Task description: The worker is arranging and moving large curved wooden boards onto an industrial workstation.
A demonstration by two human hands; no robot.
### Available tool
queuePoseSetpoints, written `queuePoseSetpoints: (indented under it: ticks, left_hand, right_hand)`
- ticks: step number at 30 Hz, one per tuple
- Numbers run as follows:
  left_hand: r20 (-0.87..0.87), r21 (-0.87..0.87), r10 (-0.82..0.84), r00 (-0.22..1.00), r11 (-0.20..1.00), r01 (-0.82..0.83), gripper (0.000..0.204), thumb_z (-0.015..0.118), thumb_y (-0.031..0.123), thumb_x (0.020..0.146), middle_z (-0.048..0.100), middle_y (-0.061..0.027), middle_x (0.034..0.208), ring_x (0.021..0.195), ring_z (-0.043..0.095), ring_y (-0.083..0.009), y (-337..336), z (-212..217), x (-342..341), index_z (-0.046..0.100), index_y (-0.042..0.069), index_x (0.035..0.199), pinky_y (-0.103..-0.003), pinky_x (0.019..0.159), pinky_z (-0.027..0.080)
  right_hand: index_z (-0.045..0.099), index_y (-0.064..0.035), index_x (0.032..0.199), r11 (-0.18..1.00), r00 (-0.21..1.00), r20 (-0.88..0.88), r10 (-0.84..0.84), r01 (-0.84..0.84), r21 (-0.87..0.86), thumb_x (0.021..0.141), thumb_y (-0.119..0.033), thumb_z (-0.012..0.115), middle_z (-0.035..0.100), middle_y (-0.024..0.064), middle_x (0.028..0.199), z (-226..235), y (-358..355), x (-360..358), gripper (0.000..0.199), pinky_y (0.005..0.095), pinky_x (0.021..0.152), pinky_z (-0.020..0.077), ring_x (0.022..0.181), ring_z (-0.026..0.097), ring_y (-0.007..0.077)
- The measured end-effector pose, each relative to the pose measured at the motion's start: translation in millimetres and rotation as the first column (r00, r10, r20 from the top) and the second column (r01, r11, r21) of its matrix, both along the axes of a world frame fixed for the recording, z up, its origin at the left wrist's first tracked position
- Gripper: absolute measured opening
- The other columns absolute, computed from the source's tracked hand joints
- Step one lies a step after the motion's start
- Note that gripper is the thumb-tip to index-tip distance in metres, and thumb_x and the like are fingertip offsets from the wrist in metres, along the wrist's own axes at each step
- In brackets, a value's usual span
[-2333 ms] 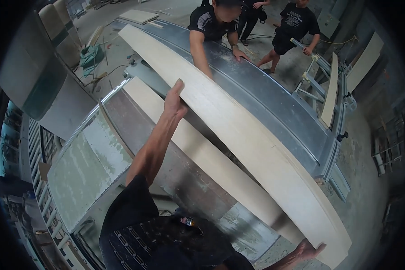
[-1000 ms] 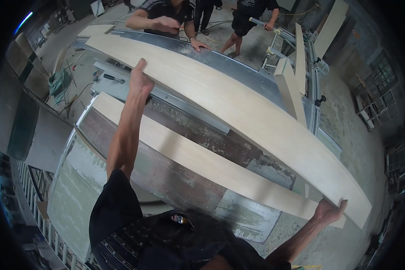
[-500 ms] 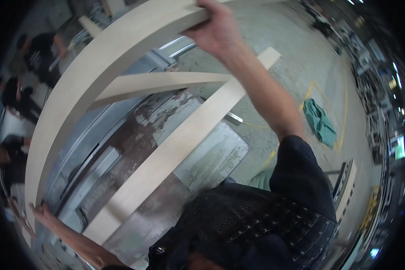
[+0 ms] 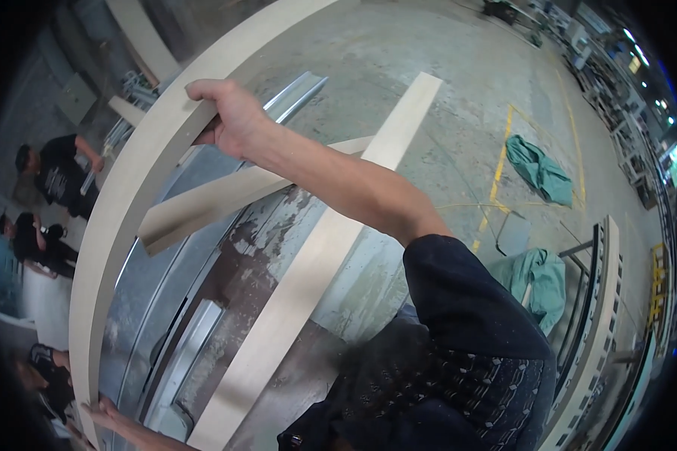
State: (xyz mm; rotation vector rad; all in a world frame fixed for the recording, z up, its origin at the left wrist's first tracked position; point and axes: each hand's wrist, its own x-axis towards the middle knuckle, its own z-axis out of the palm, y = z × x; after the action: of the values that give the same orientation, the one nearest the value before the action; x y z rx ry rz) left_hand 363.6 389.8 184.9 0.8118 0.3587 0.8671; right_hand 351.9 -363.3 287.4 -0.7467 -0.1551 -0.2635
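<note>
A long pale wooden board point(image 4: 132, 192) stretches along the left side and past the top edge, bowed by the lens. My right hand point(image 4: 232, 120) grips it from the inner side, with the thumb over its upper face. Lower down, my left hand point(image 4: 104, 413) is closed on the same board near its near end; part of that hand is at the dark rim. Beneath my right forearm a shorter wooden board point(image 4: 203, 207) lies slantwise. Another long board point(image 4: 297, 282) runs diagonally across the worktable point(image 4: 267, 225), which has worn, peeling paint.
A grey metal machine bed point(image 4: 162, 259) with a metal rail point(image 4: 192, 342) lies beneath the boards. Several people are at the far left, one a person in black point(image 4: 66, 177). Green cloths point(image 4: 538, 169) lie to the right, near a rack with a long beam point(image 4: 590, 323).
My right hand has come left and lower in the view, still on the board. The view has shifted, and the end of the shorter board now shows.
</note>
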Motion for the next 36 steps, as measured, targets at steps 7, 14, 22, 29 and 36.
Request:
queuePoseSetpoints:
  ticks: [7, 14, 22, 29, 36]
  left_hand:
    - [0.211, -0.095, -0.276, 0.938, 0.949, 0.300, 0.071, 0.048, 0.030, 0.109, 0.025, -0.0172, 0.171, 0.156, 0.026, -0.0383, -102, 14, -17, 0.017, -0.006, 0.162, -0.054, 0.129, 0.026]
    - [0.186, 0.140, -0.461, 0.868, 0.887, 0.441, 0.080, 0.050, 0.036, 0.110, 0.015, -0.0263, 0.171, 0.157, 0.022, -0.0415, -182, 36, -33, 0.007, -0.006, 0.163, -0.056, 0.130, 0.024]
    - [-0.503, 0.241, -0.533, 0.680, 0.669, 0.703, 0.079, 0.059, 0.050, 0.105, 0.034, -0.0306, 0.162, 0.148, 0.040, -0.0417, -361, -40, 9, 0.034, -0.004, 0.158, -0.047, 0.121, 0.036]
    - [-0.403, 0.147, -0.633, 0.661, 0.668, 0.729, 0.071, 0.064, 0.046, 0.103, 0.047, -0.0255, 0.149, 0.132, 0.056, -0.0391, -450, -49, 44, 0.044, -0.002, 0.151, -0.050, 0.110, 0.049]
    - [-0.551, 0.462, -0.238, 0.800, 0.712, 0.529, 0.041, 0.070, 0.022, 0.097, 0.073, -0.0169, 0.104, 0.081, 0.076, -0.0243, -505, -8, 40, 0.066, -0.013, 0.118, -0.029, 0.061, 0.066]
  right_hand:
    - [0.057, 0.0055, 0.121, 0.993, 0.994, -0.103, 0.040, -0.027, 0.118, 0.088, -0.021, 0.068, 0.062, 0.0223, 0.119, -10, 52, 44, 0.043, 0.0571, 0.086, 0.0607, 0.101, 0.069, 0.0369]
    - [0.059, 0.0071, 0.120, 0.992, 0.998, -0.037, 0.045, -0.040, 0.117, 0.090, -0.026, 0.073, 0.066, 0.0245, 0.112, 58, 141, 66, 0.046, 0.0634, 0.081, 0.0607, 0.100, 0.072, 0.0405]
    - [0.066, 0.0024, 0.117, 0.972, 0.974, 0.202, 0.105, -0.058, -0.227, 0.093, -0.028, 0.076, 0.068, 0.0089, 0.095, 48, 74, 32, 0.041, 0.0261, 0.063, 0.0529, 0.077, 0.064, 0.0119]
    - [0.059, -0.0044, 0.139, 0.901, 0.795, -0.504, -0.338, 0.120, -0.416, 0.097, -0.034, 0.070, 0.064, 0.0155, 0.133, -213, -173, 4, 0.052, 0.0390, 0.100, 0.0504, 0.126, 0.061, 0.0271]
    - [0.041, 0.0092, 0.152, 0.948, 0.507, -0.809, -0.297, 0.261, -0.184, 0.102, -0.033, 0.059, 0.044, 0.0278, 0.157, -388, -296, 48, 0.068, 0.0567, 0.119, 0.0328, 0.142, 0.046, 0.0397]
